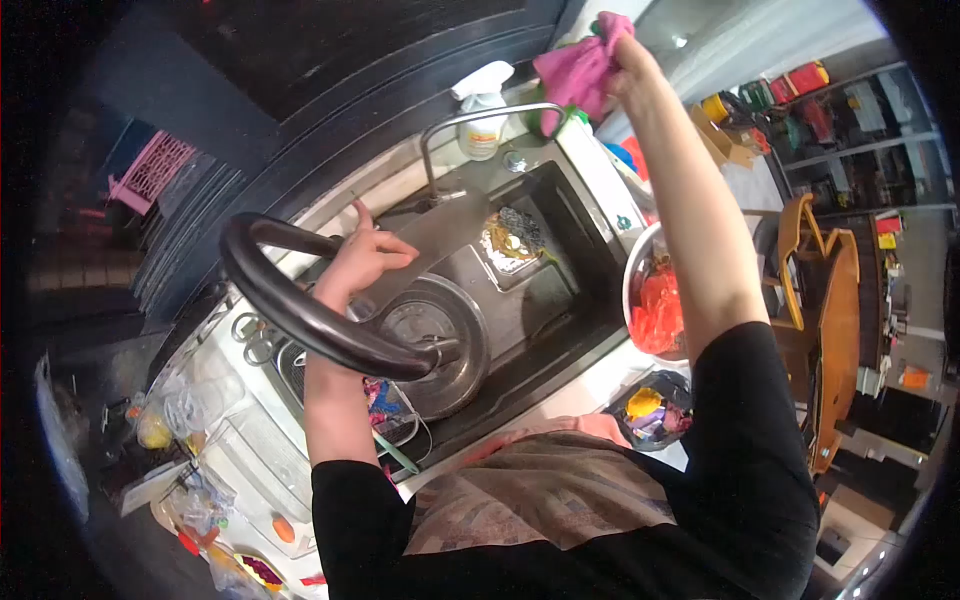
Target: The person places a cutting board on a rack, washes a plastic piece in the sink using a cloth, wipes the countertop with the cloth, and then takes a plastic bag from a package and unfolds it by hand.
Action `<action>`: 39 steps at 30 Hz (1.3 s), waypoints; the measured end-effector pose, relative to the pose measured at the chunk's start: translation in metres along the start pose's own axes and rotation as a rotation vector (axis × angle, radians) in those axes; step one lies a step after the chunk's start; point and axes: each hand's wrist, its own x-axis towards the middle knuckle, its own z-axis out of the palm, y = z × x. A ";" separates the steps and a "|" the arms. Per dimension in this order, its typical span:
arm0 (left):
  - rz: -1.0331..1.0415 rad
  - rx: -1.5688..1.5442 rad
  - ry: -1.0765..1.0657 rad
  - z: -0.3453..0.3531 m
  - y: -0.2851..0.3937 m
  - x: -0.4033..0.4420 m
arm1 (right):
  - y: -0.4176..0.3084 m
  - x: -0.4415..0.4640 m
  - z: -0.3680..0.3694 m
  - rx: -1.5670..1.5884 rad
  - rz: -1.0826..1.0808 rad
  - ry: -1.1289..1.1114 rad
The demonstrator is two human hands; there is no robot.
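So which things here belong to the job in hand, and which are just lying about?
Likely part of the job:
pink cloth, gripped in the right hand
sink, perhaps, being right below

Seemingly just lying about:
spray bottle, untouched, though possibly for cleaning
red bag
pink basket

pink basket (158,172) at left, wooden chair (788,243) at right, red bag (658,308) in a bucket (630,283), cardboard box (722,142)

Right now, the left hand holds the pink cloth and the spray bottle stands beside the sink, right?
Wrong hand: the head view shows the right hand holding the pink cloth, not the left hand. The spray bottle does stand beside the sink.
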 end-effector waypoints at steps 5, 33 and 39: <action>0.008 -0.086 -0.030 0.004 -0.006 0.005 | -0.003 -0.017 0.008 -0.100 0.030 -0.061; -0.156 -1.320 -0.156 0.163 -0.004 -0.092 | 0.007 -0.059 -0.014 0.136 -0.072 -0.110; -0.139 -1.235 -0.028 0.160 0.026 -0.112 | 0.037 -0.182 -0.028 0.329 -0.303 -0.251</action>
